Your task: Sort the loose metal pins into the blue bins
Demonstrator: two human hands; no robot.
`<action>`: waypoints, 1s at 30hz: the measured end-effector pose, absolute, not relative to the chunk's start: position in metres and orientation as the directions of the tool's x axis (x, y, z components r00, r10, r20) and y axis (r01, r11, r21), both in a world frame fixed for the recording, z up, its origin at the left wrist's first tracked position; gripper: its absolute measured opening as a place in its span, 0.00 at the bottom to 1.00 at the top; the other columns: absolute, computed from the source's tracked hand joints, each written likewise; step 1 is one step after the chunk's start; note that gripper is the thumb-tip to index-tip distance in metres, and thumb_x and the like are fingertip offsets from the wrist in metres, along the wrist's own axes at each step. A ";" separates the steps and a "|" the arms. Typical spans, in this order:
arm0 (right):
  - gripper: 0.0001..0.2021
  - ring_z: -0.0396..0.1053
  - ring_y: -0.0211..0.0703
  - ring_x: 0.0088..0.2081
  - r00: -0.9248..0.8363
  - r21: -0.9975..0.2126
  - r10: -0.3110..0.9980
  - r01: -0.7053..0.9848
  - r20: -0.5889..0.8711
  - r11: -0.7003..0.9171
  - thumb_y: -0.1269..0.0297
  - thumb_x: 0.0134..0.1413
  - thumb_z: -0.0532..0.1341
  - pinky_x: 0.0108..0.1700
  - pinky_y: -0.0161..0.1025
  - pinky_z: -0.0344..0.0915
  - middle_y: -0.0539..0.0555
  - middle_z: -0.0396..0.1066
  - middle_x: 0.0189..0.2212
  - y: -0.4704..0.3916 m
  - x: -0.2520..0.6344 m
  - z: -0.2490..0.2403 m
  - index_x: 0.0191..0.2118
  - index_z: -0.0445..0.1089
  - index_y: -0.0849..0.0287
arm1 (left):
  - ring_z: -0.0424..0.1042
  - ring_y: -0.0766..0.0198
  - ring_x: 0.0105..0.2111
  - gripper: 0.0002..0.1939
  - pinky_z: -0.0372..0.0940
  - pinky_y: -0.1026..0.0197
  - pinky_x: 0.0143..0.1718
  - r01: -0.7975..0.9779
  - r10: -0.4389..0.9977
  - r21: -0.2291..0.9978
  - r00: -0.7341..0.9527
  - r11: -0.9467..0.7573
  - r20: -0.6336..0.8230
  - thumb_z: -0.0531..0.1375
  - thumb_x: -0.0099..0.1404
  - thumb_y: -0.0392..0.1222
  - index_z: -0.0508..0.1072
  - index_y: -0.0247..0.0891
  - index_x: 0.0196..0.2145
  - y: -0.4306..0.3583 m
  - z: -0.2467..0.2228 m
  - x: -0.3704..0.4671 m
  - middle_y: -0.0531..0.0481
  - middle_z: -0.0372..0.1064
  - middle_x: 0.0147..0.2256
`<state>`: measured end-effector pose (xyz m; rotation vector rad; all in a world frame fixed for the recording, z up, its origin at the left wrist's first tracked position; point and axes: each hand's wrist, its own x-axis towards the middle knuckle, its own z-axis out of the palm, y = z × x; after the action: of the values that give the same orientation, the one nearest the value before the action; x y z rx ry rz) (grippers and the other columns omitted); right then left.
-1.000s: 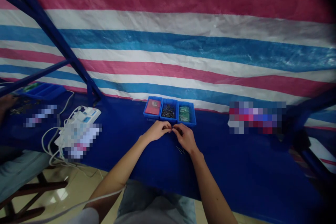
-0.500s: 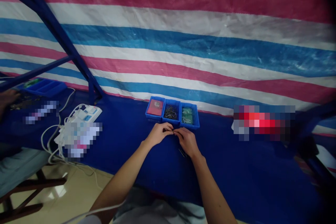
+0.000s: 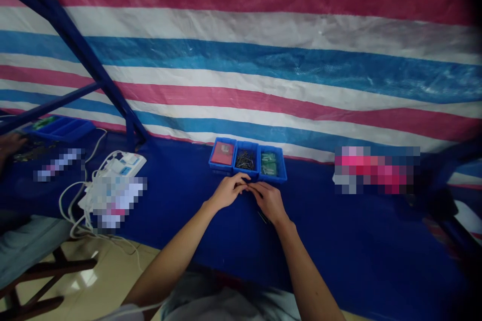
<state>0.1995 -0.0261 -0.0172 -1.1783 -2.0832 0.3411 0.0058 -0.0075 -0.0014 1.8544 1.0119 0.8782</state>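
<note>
My left hand (image 3: pixel 227 191) and my right hand (image 3: pixel 269 200) meet fingertip to fingertip over the blue table, just in front of three small blue bins. Both are closed in a pinch, and whatever sits between the fingers is too small to make out. The left bin holds a red packet (image 3: pixel 222 153). Many dark metal screw-like pieces (image 3: pixel 246 160) fill the middle bin. Green-and-clear packets (image 3: pixel 268 163) lie in the right bin. A few thin dark pieces (image 3: pixel 263 217) rest on the table beside my right wrist.
A white power strip (image 3: pixel 131 163) with tangled white cables lies to the left. Beyond it are a blue divided tray (image 3: pixel 66 128) and another person's hand (image 3: pixel 10 144). Blue metal frame bars (image 3: pixel 83 62) rise at left. A striped tarp (image 3: pixel 233 93) hangs behind the table (image 3: pixel 339 246).
My hands stay together in nearly the same place, with only slight finger movement. The view has shifted a little. The other person's hand at the far left has moved slightly.
</note>
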 end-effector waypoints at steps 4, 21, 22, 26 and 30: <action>0.12 0.74 0.44 0.37 -0.314 -0.544 0.840 0.651 0.442 0.529 0.65 0.70 0.53 0.39 0.38 0.65 0.54 0.76 0.37 -0.027 0.197 -0.014 0.45 0.75 0.54 | 0.73 0.66 0.29 0.16 0.66 0.65 0.38 0.293 0.886 0.892 0.416 -0.345 0.206 0.56 0.69 0.35 0.69 0.41 0.54 -0.008 -0.001 0.005 0.52 0.77 0.34; 0.16 0.70 0.41 0.29 -0.348 -0.526 0.883 0.710 0.317 0.468 0.61 0.72 0.47 0.32 0.36 0.57 0.51 0.72 0.28 -0.030 0.193 -0.007 0.33 0.66 0.56 | 0.77 0.62 0.38 0.09 0.66 0.65 0.41 0.399 0.900 0.836 0.372 -0.376 0.227 0.57 0.70 0.37 0.70 0.42 0.47 -0.016 0.004 0.008 0.51 0.79 0.38; 0.17 0.69 0.41 0.28 -0.348 -0.518 0.884 0.717 0.313 0.466 0.61 0.72 0.47 0.31 0.36 0.56 0.51 0.71 0.27 -0.029 0.193 -0.008 0.31 0.66 0.56 | 0.77 0.62 0.38 0.08 0.66 0.65 0.41 0.394 0.898 0.838 0.375 -0.378 0.229 0.57 0.70 0.37 0.70 0.42 0.47 -0.016 0.004 0.008 0.51 0.79 0.37; 0.22 0.66 0.40 0.23 -0.322 -0.529 0.896 0.725 0.307 0.442 0.57 0.72 0.46 0.29 0.36 0.53 0.50 0.68 0.21 -0.029 0.195 -0.009 0.26 0.64 0.56 | 0.77 0.63 0.36 0.07 0.65 0.65 0.39 0.368 0.894 0.851 0.388 -0.374 0.225 0.57 0.70 0.36 0.69 0.41 0.45 -0.016 0.005 0.007 0.51 0.78 0.35; 0.21 0.69 0.41 0.26 -0.282 -0.622 0.901 0.654 0.329 0.431 0.54 0.72 0.48 0.31 0.35 0.58 0.51 0.71 0.24 -0.029 0.197 -0.006 0.30 0.68 0.57 | 0.72 0.67 0.27 0.06 0.63 0.67 0.33 0.332 0.902 0.877 0.373 -0.347 0.216 0.56 0.70 0.37 0.68 0.39 0.45 -0.014 0.004 0.005 0.52 0.78 0.33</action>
<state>0.1973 -0.0290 -0.0055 -1.3057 -2.0350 0.4885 0.0046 -0.0144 0.0039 1.8665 1.0718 0.9392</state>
